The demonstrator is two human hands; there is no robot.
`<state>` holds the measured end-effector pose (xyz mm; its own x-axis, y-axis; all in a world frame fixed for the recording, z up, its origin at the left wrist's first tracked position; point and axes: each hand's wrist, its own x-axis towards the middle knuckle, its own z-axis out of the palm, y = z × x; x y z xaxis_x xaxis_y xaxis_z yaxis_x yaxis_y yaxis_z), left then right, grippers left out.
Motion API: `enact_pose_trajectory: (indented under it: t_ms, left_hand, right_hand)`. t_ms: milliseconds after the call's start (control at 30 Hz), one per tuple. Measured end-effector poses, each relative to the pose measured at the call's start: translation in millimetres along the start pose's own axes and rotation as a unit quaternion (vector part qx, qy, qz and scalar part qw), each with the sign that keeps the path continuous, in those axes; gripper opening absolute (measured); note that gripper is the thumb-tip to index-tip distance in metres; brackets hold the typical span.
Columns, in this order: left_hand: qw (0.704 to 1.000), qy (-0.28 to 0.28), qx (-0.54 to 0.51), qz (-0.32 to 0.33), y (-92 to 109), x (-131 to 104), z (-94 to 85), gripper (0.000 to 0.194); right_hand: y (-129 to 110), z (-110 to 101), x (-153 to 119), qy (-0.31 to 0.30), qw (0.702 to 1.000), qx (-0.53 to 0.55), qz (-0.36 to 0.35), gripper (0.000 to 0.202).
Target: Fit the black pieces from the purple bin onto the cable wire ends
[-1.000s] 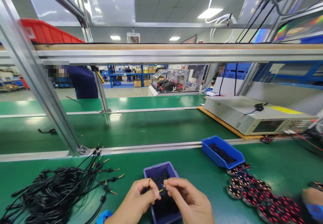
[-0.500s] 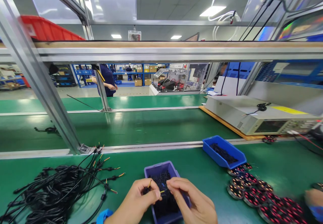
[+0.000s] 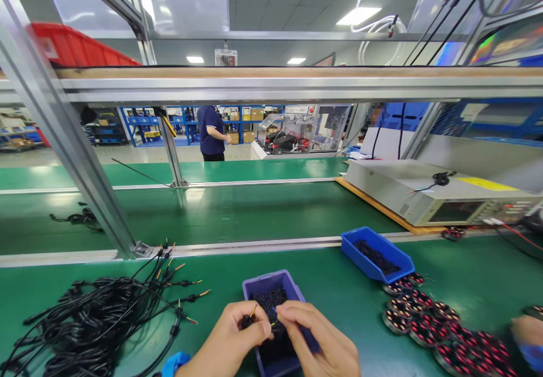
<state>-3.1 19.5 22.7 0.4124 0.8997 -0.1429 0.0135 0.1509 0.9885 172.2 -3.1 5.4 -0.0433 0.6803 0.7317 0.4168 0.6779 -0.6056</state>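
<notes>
My left hand [image 3: 235, 329] pinches a black cable end [image 3: 245, 322] between thumb and fingers; thin coloured wires, one of them yellow-orange, stick out of it. Close beside it, my right hand [image 3: 320, 331] has thumb and fingertips pressed together near the wire tip. What lies in that pinch is too small to make out. Both hands are over a purple bin [image 3: 271, 278] of small dark pieces. A pile of black cables [image 3: 97, 315] with bare coloured wire ends lies left of my left hand.
A blue bin [image 3: 356, 252] of dark strips stands right of centre, near several copper-wound round parts [image 3: 428, 329]. A grey instrument [image 3: 424, 184] sits behind them. Metal posts [image 3: 80, 128] rise at the left. Another person's hand [image 3: 528, 331] shows at the right edge; a person [image 3: 211, 133] stands beyond the bench.
My right hand has shifted slightly left, closer to the wire tip at my left fingers. The person in the background has moved right.
</notes>
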Motion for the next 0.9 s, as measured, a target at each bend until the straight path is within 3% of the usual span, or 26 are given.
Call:
enact_pose_trajectory:
  t_ms: [100, 233, 300, 367, 533, 700, 900]
  left_hand:
    - [0.999, -0.011, 0.026, 0.045, -7, 1, -2.8, 0.034]
    - [0.996, -0.019, 0.047, 0.067, -12, 3, -4.5, 0.041]
    - [0.997, -0.015, 0.045, 0.063, -11, 3, -3.5, 0.045]
    - [0.998, -0.004, 0.038, 0.054, -7, 4, -2.2, 0.049]
    - [0.998, 0.016, 0.009, 0.058, -5, 4, -3.6, 0.041]
    - [0.996, -0.034, -0.078, -0.021, -14, 2, -6.4, 0.034]
    - [0.995, -0.03, -0.093, -0.003, -13, 0, -4.4, 0.052]
  right_hand:
    - [-1, 3, -1, -0.016, 0.999, 0.022, 0.03, 0.015]
    - [-1, 4, 4, -0.042, 0.984, 0.069, 0.16, 0.011]
    - [0, 0, 8, -0.034, 0.979, 0.067, 0.192, 0.014]
    - [-1, -4, 13, -0.039, 0.984, 0.035, 0.171, 0.013]
    - [-4, -7, 17, -0.155, 0.982, 0.014, 0.107, 0.016]
    - [-2, 2, 11, -0.156, 0.981, 0.009, 0.114, 0.014]
    - [5, -2, 12, -0.184, 0.975, 0.052, 0.114, 0.014]
